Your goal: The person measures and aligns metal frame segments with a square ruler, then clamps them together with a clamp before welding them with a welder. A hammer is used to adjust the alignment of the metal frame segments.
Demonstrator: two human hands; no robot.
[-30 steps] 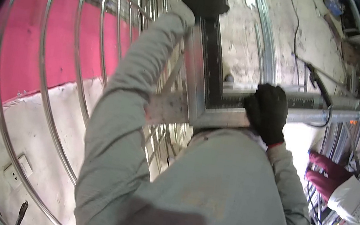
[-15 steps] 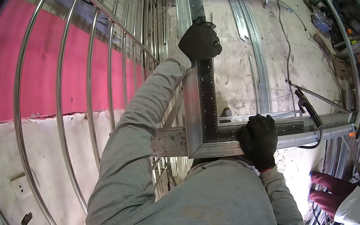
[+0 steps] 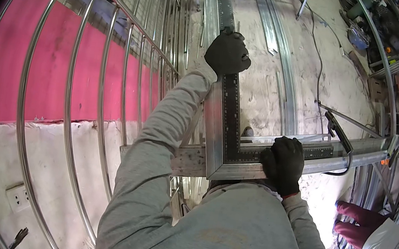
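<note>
A black L-shaped square ruler lies along the inner edges of a metal frame corner, where two square tubes meet. My left hand, in a black glove, is wrapped round the ruler's long arm and the upright tube. My right hand, also gloved in black, closes over the ruler's short arm and the lower tube. A black-handled clamp sits on the frame to the right of my right hand.
Steel railings stand at the left before a pink wall panel. Long metal profiles lie on the floor ahead. A co-worker bends over at the lower right. Tools and a cable are at the right.
The view has shifted slightly, so the railings and socket appear moved. Both hands keep their grip on the ruler and frame. The co-worker appears slightly lower and further left.
</note>
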